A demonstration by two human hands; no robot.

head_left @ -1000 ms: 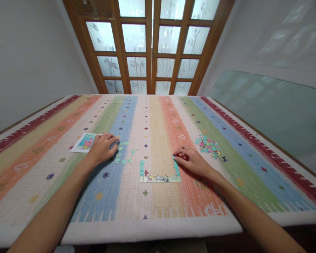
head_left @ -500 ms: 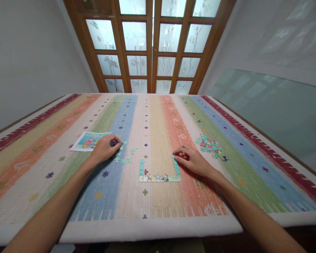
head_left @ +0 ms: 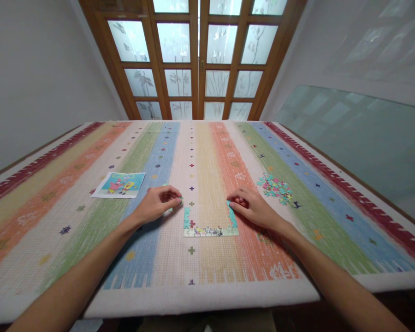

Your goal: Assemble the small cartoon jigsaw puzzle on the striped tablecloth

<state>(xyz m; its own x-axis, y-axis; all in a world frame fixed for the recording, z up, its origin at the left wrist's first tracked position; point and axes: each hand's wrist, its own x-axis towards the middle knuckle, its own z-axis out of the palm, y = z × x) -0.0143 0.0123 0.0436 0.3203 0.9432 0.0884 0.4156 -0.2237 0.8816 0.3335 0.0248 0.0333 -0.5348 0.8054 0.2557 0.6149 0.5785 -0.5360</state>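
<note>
A U-shaped puzzle border (head_left: 210,232) lies on the striped tablecloth, open on its far side. My left hand (head_left: 159,203) is just left of the border's upper left end, thumb and forefinger pinched on a small teal puzzle piece (head_left: 181,199). Some loose teal pieces lie partly hidden under and behind that hand. At the top of the border's right side, my right hand (head_left: 247,205) has its fingertips closed on a teal piece (head_left: 228,202). Further right is a pile of mixed puzzle pieces (head_left: 275,188).
A picture card (head_left: 120,185) with two cartoon figures lies to the left. The striped tablecloth (head_left: 207,263) covers the wide table. Wooden doors with glass panes (head_left: 174,42) stand behind it, and a glassy panel (head_left: 359,133) leans at the right wall.
My left hand has moved right, from beside the picture card to near the border's left side, uncovering the card. My right hand has stayed nearly still. The view has shifted slightly.
</note>
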